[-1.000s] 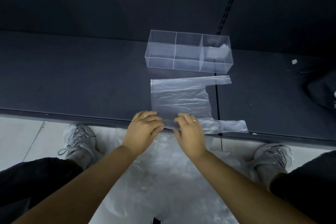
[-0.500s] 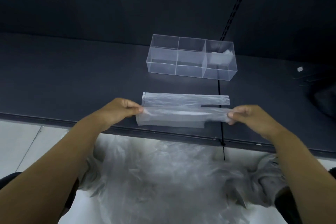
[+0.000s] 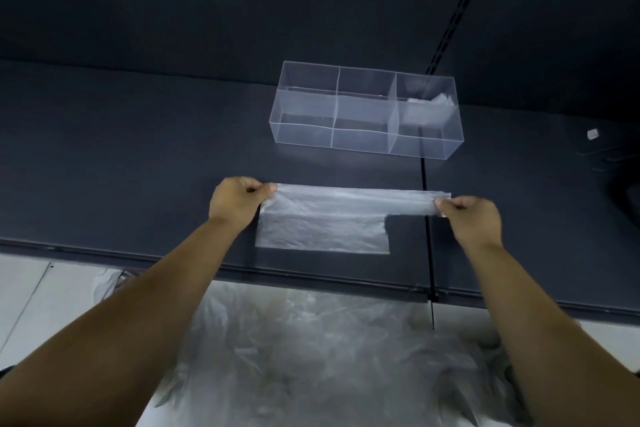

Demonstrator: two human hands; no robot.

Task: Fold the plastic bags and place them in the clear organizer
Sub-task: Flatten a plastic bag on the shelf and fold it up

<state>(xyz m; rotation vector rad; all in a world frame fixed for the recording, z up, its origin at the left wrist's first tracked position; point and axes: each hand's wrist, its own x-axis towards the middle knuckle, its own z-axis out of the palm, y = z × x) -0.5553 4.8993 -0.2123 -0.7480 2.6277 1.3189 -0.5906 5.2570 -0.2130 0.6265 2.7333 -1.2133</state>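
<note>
Since the earlier frame the bag (image 3: 322, 229) had been doubled over, mid-frame on the desk (image 3: 138, 166); I saw the left hand (image 3: 239, 203) and right hand (image 3: 472, 215) pinching its ends. One folded bag (image 3: 426, 109) sat in the organizer (image 3: 304, 135); a pile (image 3: 311, 340) remained below.

A dark blue-grey matte counter (image 3: 138, 166) is split by a thin black seam (image 3: 425, 177) running from its front edge to the back. Near the right edge lie a small white scrap (image 3: 593, 134) and a black rounded object (image 3: 627, 194), partly out of view. A slotted black rail (image 3: 460, 3) climbs the dark wall behind, and pale floor tiles (image 3: 31, 295) show below the front edge
</note>
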